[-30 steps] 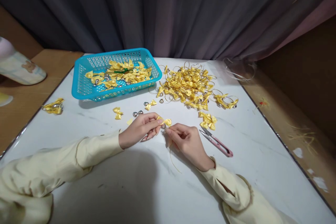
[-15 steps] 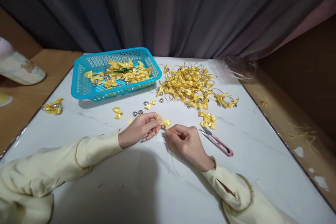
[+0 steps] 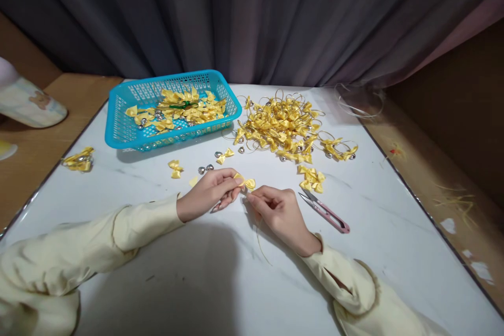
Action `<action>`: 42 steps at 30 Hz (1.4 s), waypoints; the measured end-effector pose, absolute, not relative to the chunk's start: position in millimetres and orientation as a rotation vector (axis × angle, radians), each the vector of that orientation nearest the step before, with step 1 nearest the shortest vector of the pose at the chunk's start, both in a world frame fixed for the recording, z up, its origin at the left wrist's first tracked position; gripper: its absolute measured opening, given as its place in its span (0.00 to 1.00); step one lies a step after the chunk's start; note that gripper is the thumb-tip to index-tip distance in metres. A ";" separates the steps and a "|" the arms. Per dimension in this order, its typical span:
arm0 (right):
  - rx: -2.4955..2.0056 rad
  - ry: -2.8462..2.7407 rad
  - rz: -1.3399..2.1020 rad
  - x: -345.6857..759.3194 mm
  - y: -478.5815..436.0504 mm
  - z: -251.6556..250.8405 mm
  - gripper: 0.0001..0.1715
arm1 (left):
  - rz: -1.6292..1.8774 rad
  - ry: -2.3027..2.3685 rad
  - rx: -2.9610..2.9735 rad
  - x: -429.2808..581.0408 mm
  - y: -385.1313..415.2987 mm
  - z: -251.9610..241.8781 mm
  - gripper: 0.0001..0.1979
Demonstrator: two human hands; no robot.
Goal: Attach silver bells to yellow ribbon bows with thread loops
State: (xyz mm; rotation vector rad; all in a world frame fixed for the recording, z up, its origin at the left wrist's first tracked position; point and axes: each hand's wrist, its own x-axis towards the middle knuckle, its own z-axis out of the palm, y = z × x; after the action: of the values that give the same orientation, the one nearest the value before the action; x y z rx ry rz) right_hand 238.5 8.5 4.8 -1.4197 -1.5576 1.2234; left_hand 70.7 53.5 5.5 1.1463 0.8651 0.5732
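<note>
Between the thumb and fingers of my left hand [image 3: 214,191] is a small yellow satin bow [image 3: 248,183], near the middle of the table. My right hand [image 3: 277,210] is close beside it, thumb and forefinger pinched on a thin gold cord [image 3: 259,241] whose loose end hangs below the fingers onto the table. Just left of my left hand lie silver bells [image 3: 205,169], and a loose bow with a bell [image 3: 225,156] lies beyond. Pink-handled thread snips [image 3: 325,212] rest to the right of my right hand, blades pointing toward the upper left.
A blue plastic basket [image 3: 112,128] holding yellow bows and bells stands at the back left. Right of it is a heap of yellow bows on cord loops [image 3: 281,123]. A small bundle of bows [image 3: 79,159] lies at far left. A dark curtain [image 3: 244,16] hangs behind the table.
Almost nothing differs. Both hands keep their grip and place, and the whole view has shifted very slightly.
</note>
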 end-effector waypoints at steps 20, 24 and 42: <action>-1.440 -1.436 1.345 230.9 9.9 10.7 0.18 | 0.557 0.911 1.223 73.3 50.5 13.7 0.15; -1.429 -1.391 1.367 229.6 10.6 10.2 0.18 | 0.557 0.922 1.235 74.3 50.4 14.4 0.16; -1.340 -1.861 0.618 234.9 3.3 -1.1 0.13 | 0.721 1.045 1.659 72.4 43.3 6.4 0.12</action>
State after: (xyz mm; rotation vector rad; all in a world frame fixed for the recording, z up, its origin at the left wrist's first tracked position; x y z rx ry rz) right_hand 234.9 3.3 -1.1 -1.3398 -1.8613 0.6181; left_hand 72.4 43.3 6.4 1.6586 1.0450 0.7210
